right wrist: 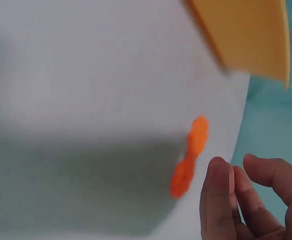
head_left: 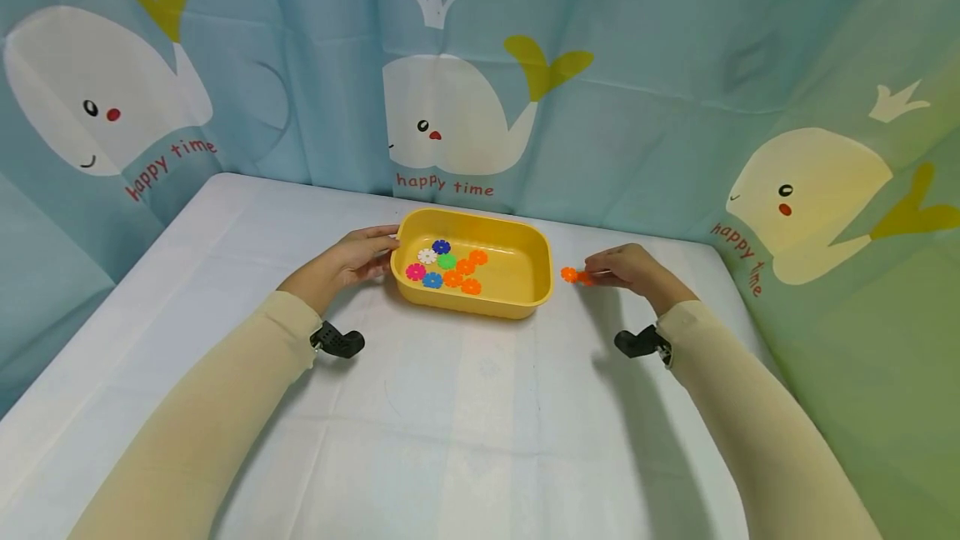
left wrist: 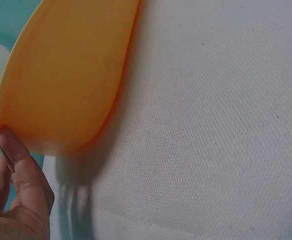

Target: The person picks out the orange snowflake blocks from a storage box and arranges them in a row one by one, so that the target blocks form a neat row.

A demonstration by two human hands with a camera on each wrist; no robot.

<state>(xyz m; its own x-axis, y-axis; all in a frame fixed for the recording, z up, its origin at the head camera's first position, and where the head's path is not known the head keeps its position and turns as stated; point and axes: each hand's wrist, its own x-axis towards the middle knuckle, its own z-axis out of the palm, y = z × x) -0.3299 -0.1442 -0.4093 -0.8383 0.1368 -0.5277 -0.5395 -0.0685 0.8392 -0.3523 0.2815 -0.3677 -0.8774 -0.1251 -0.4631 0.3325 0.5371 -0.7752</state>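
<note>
A yellow plastic basin stands near the far side of the table, with several flower-shaped plastic discs lying in its left and middle part. My left hand grips the basin's left end, the thumb against the outer wall and another finger across the rim. To the right of the basin, two orange flower-shaped discs lie side by side on the white cloth, touching or overlapping. Close beside them is my right hand, its thumb and fingers apart with nothing seen between them.
White cloth covers the table. Behind it and on both sides hangs a blue-green curtain with whale prints, close to the basin's far side. A black camera mount sits on each wrist.
</note>
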